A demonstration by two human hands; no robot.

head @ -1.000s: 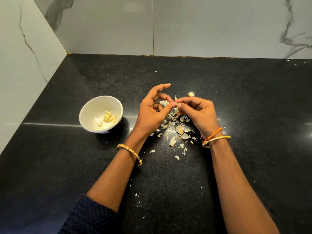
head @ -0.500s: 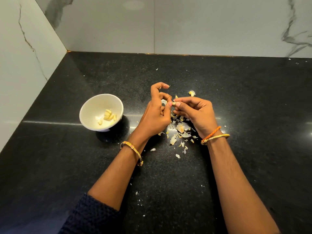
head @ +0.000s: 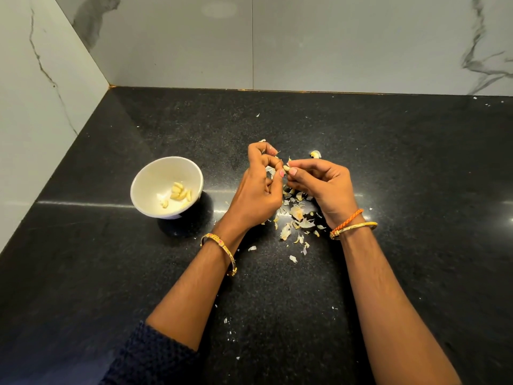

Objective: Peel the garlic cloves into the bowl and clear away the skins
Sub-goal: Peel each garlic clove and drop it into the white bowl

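Note:
My left hand [head: 256, 190] and my right hand [head: 324, 187] meet above the black counter, fingertips together. A pale garlic clove [head: 286, 168] is pinched between them, my right fingers curled round it and my left thumb and fingers picking at it. Under the hands lies a heap of papery garlic skins [head: 297, 215]. To the left stands a white bowl [head: 150, 190] holding several peeled cloves [head: 179, 194]. One more clove or skin piece [head: 316, 154] lies just beyond my right hand.
The black speckled counter [head: 416, 176] runs back to marble-tiled walls behind and at the left. Small skin flakes [head: 229, 326] are scattered near my forearms and a few lie further back.
My left fingers have curled in tighter onto the clove held by my right hand. Both hands stay over the skin heap; the bowl has not moved.

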